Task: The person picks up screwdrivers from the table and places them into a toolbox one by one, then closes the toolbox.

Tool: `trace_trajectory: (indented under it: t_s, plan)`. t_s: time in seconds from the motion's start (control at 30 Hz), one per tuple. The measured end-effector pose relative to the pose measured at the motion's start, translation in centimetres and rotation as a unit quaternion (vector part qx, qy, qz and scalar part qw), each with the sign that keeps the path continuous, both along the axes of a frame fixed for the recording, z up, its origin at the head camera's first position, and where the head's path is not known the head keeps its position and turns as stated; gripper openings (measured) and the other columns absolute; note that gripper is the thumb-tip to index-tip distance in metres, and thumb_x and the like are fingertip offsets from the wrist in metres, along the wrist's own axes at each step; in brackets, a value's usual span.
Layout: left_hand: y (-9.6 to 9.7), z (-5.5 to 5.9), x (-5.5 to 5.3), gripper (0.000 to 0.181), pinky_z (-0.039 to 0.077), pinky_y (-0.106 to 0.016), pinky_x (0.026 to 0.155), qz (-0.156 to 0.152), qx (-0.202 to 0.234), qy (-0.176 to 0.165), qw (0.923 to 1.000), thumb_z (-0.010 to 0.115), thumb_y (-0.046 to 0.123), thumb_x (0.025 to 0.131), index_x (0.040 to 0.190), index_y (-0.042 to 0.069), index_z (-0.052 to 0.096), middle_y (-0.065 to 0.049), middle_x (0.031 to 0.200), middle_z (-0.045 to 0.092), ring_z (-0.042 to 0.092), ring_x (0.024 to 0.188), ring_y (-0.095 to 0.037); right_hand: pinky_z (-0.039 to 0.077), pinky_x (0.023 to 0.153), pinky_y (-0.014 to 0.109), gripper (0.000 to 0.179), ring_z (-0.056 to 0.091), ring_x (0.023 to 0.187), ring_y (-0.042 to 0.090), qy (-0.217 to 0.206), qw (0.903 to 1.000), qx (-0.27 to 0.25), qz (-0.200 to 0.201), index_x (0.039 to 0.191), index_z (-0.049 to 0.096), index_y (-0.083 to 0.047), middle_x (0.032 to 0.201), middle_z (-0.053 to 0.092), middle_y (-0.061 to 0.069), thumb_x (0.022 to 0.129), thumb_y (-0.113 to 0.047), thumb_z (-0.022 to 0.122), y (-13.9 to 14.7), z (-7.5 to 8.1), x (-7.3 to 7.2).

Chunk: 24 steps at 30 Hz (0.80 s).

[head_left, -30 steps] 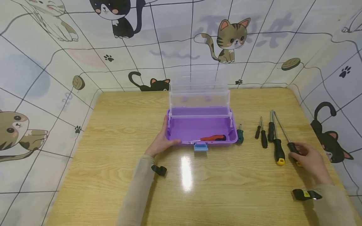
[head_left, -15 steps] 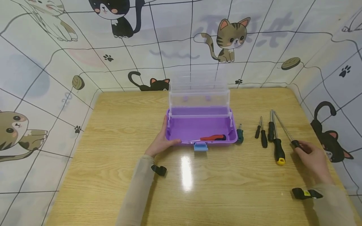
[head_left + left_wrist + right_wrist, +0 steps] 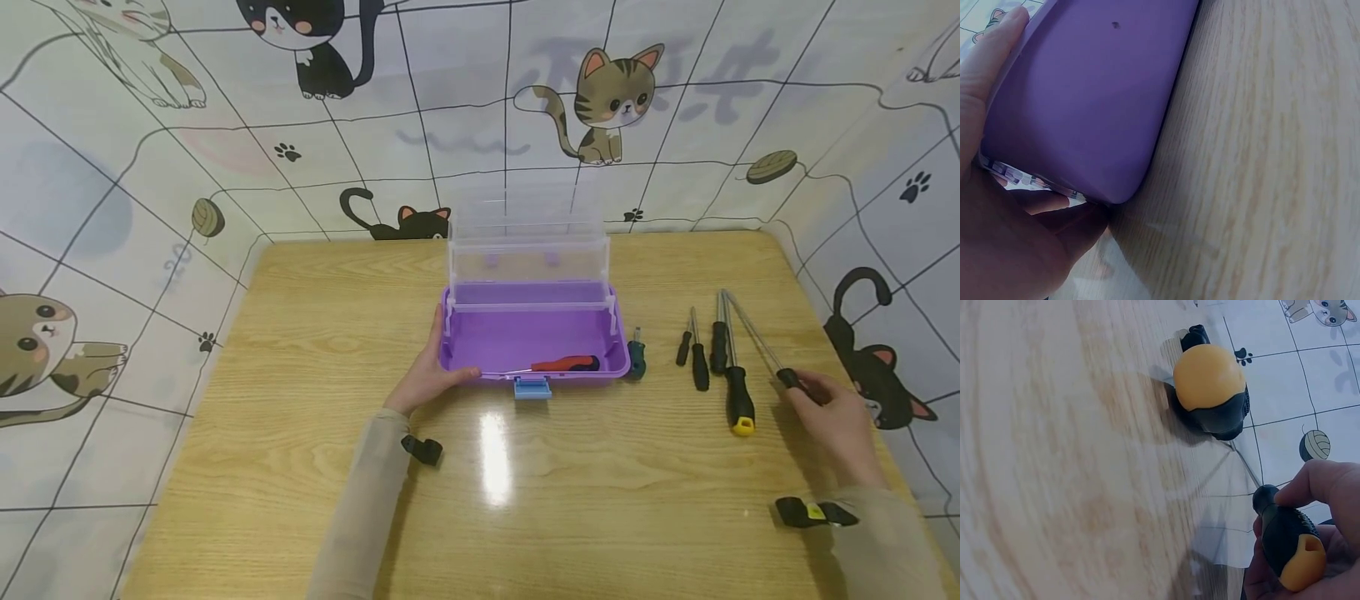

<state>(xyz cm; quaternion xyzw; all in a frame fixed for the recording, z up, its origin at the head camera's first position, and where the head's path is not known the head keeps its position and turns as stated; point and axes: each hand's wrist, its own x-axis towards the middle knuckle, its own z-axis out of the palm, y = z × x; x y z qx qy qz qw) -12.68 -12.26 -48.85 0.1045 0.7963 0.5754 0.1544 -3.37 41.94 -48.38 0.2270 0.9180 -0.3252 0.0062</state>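
The left hand grips the left end of the open purple toolbox, where a red screwdriver lies. Just right of the box sits a green screwdriver, then four black-handled screwdrivers. Rightmost, the right hand pinches a long screwdriver by its handle, shaft slanting away leftward.

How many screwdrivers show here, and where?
7: a red screwdriver inside the purple box, a green screwdriver just right of it, four dark-handled screwdrivers lying on the table farther right, and a black-and-yellow screwdriver in the right hand. Any behind the box would be hidden.
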Motion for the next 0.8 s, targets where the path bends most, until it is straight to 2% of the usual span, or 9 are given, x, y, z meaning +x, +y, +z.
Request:
trace_trajectory:
  t_s: [0.33,0.37,0.43,0.5,0.53,0.6,0.67,0.7,0.8]
  plan:
    - [0.0,-0.1,0.1,0.126,0.012,-0.049,0.114,0.009,0.003,0.005,0.9999,0.084,0.022,0.075,0.152,0.037,-0.015,0.002,0.16,-0.009,0.005,0.144,-0.033,0.036,0.069,0.028,0.053,0.044,0.112,0.043,-0.001,0.9999,-0.011,-0.005,0.138,0.044,0.01,0.13,0.049,0.033,0.096,-0.022,0.047,-0.2,0.4,-0.1]
    - [0.0,0.0,0.1,0.126,0.013,-0.049,0.114,0.01,0.002,0.005,0.9999,0.084,0.022,0.075,0.152,0.038,-0.015,0.002,0.16,-0.009,0.006,0.144,-0.032,0.037,0.072,0.031,0.053,0.044,0.113,0.043,-0.003,0.9999,-0.012,-0.008,0.139,0.043,0.01,0.131,0.048,0.033,0.096,-0.022,0.046,-0.3,0.5,-0.1]
    - [0.0,0.0,0.1,0.126,0.013,-0.049,0.114,0.01,0.005,0.007,0.9999,0.084,0.021,0.075,0.152,0.038,-0.014,0.001,0.16,-0.009,0.006,0.144,-0.032,0.04,0.087,0.038,0.053,0.043,0.115,0.046,0.001,0.9997,-0.021,-0.012,0.139,0.042,0.011,0.132,0.047,0.035,0.096,-0.02,0.046,-0.4,0.6,-0.2]
    - [0.0,0.0,0.1,0.126,0.012,-0.049,0.114,0.01,0.008,0.006,0.9999,0.084,0.02,0.075,0.152,0.038,-0.014,0.001,0.16,-0.009,0.006,0.144,-0.032,0.028,0.105,0.047,0.052,0.041,0.116,0.049,0.005,0.9996,-0.024,-0.014,0.139,0.041,0.011,0.132,0.046,0.036,0.096,-0.019,0.045,-0.5,0.7,-0.3]
    - [0.0,0.0,0.1,0.126,0.012,-0.049,0.114,0.009,0.011,0.006,0.9999,0.084,0.019,0.075,0.152,0.038,-0.014,0.0,0.16,-0.009,0.006,0.144,-0.032,0.017,0.111,0.051,0.052,0.04,0.117,0.05,0.007,0.9995,-0.026,-0.015,0.139,0.041,0.012,0.132,0.045,0.037,0.096,-0.018,0.045,-0.6,0.7,-0.3]
    - [0.0,0.0,0.1,0.126,0.012,-0.049,0.114,0.008,0.013,0.007,0.9999,0.084,0.019,0.075,0.152,0.037,-0.014,0.0,0.161,-0.009,0.005,0.144,-0.032,-0.003,0.114,0.051,0.052,0.039,0.119,0.053,0.012,0.9994,-0.03,-0.014,0.139,0.04,0.013,0.132,0.044,0.039,0.096,-0.016,0.045,-0.6,0.8,-0.5]
    - [0.0,0.0,0.1,0.126,0.011,-0.048,0.114,0.007,0.013,0.007,0.9999,0.084,0.021,0.075,0.152,0.037,-0.015,0.0,0.16,-0.008,0.005,0.144,-0.031,-0.009,0.114,0.047,0.052,0.038,0.119,0.054,0.013,0.9996,-0.024,-0.009,0.139,0.041,0.013,0.131,0.045,0.039,0.096,-0.016,0.044,-0.7,0.9,-0.6]
    - [0.0,0.5,0.2,0.126,0.011,-0.048,0.114,0.005,0.012,0.002,0.9999,0.084,0.02,0.076,0.153,0.034,-0.015,-0.001,0.16,-0.009,0.005,0.144,-0.031,-0.009,0.114,0.048,0.052,0.038,0.12,0.054,0.012,0.9996,-0.025,-0.01,0.139,0.041,0.012,0.132,0.044,0.039,0.096,-0.016,0.044,-0.7,0.9,-0.7]
    - [0.2,2.1,0.7,0.123,0.01,-0.048,0.114,-0.003,0.001,-0.002,1.0,0.082,0.016,0.078,0.154,0.024,-0.015,-0.007,0.16,-0.008,0.004,0.144,-0.033,0.02,0.11,0.051,0.053,0.04,0.12,0.051,0.003,0.9997,-0.022,-0.01,0.141,0.041,0.01,0.133,0.045,0.036,0.097,-0.019,0.044,-0.8,1.2,-0.8]
